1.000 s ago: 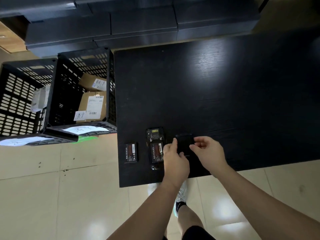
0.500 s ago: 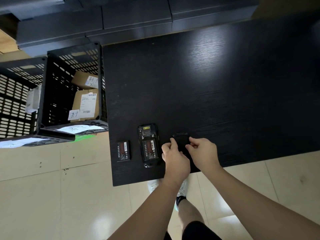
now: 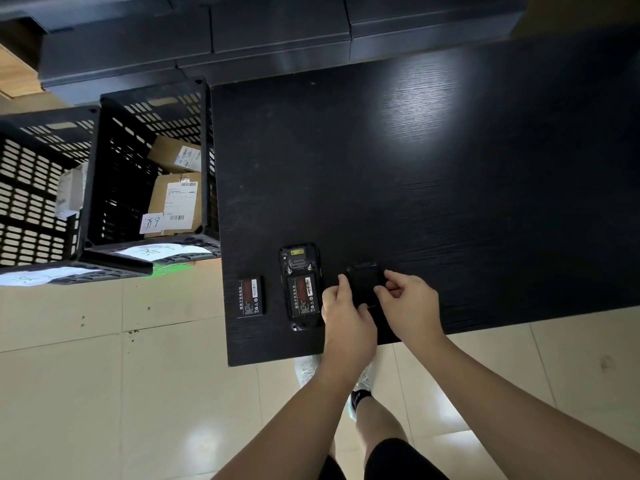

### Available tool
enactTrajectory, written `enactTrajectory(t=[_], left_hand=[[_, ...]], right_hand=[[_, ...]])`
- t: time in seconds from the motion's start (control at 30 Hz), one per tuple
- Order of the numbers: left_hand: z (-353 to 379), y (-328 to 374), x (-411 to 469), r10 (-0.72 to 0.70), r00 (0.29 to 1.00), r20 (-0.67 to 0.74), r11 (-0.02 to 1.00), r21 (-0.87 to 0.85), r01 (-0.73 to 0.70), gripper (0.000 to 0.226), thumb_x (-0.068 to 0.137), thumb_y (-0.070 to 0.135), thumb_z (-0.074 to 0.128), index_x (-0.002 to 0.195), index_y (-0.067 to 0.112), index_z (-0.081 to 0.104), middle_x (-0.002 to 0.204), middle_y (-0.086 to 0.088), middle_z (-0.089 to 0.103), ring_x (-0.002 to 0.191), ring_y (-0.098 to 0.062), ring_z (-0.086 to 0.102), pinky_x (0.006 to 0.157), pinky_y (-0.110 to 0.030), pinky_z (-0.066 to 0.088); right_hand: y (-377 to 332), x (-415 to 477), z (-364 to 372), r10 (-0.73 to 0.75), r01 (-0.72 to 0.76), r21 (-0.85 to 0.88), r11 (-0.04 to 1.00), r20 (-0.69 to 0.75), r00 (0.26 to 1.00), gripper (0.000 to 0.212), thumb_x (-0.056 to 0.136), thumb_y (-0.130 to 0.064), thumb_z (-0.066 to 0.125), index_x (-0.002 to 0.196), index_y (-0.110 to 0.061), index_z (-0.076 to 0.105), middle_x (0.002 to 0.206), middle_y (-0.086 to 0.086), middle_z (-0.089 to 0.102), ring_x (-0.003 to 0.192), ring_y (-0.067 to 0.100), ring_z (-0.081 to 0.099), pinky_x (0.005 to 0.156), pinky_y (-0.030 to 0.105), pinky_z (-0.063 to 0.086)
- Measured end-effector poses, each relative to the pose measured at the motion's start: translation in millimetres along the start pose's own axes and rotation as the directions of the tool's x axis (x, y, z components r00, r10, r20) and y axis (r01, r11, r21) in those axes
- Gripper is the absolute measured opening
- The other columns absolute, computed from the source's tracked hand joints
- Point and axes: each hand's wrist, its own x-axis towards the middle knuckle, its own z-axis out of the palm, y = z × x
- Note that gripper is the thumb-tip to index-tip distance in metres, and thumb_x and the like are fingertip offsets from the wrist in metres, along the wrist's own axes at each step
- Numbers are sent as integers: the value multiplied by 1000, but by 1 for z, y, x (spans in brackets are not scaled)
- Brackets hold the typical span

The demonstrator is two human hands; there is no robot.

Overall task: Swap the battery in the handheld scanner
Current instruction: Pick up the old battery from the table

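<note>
The handheld scanner (image 3: 300, 263) lies face down near the front left corner of the black table (image 3: 433, 168), its back open with a battery (image 3: 303, 295) seated in the bay. A second loose battery (image 3: 251, 296) lies flat to its left. Just right of the scanner is the black battery cover (image 3: 362, 285). My left hand (image 3: 346, 315) pinches the cover's left edge and my right hand (image 3: 410, 303) pinches its right edge. The cover's lower part is hidden behind my fingers.
Two black slotted crates (image 3: 114, 188) stand on the floor left of the table, one holding labelled cardboard parcels (image 3: 175, 202). Dark cabinets (image 3: 277, 36) run along the back. The table's front edge is right under my wrists, above a tiled floor (image 3: 121, 393).
Both hands stay on the battery cover beside the scanner. The view has shifted slightly; the scanner and loose battery have not moved on the table.
</note>
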Motion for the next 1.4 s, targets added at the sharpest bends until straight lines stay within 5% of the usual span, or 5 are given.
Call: enactTrajectory(t=[0.23, 0.67, 0.93, 1.17, 1.4], left_hand=[[-84, -53, 0, 71, 957, -282, 994, 95, -45, 39, 91, 13, 67, 130, 11, 63, 109, 2, 58, 96, -15, 61, 92, -26, 49], [-104, -88, 19, 203, 979, 15, 938, 283, -199, 51, 96, 18, 62, 144, 8, 49, 117, -8, 59, 106, -23, 59, 93, -26, 43], [-102, -98, 21, 282, 947, 151, 793, 519, -319, 53, 105, 28, 42, 152, 4, 31, 130, -9, 52, 118, -23, 52, 98, -26, 41], [-93, -109, 21, 458, 879, 132, 627, 654, -425, 57, 78, 5, 81, 126, -13, 57, 91, -15, 64, 79, -28, 66, 70, -35, 60], [-91, -115, 24, 545, 831, 110, 520, 733, -438, 51, 98, 22, 36, 127, -15, 55, 92, -15, 64, 80, -29, 63, 72, -37, 58]], right_hand=[[-34, -29, 21, -272, 264, 138, 955, 47, 961, 32, 85, -19, 77, 116, -12, 74, 91, -3, 67, 74, 7, 65, 78, 17, 55], [-40, -27, 61, -288, 305, -16, 952, 281, 915, 54, 87, -22, 75, 137, -13, 58, 112, 4, 64, 77, 3, 59, 82, 14, 49], [-31, -27, 56, -436, 490, -80, 868, 347, 830, 52, 95, -28, 65, 141, -7, 53, 114, 7, 62, 90, 15, 64, 84, 35, 56], [-30, -33, 58, -542, 615, -228, 755, 311, 781, 52, 97, -35, 49, 129, 4, 59, 94, 12, 66, 76, 26, 68, 63, 32, 58], [-27, -36, 62, -637, 688, -314, 654, 260, 725, 58, 102, -39, 36, 123, 6, 65, 88, 9, 67, 74, 23, 67, 64, 29, 59]])
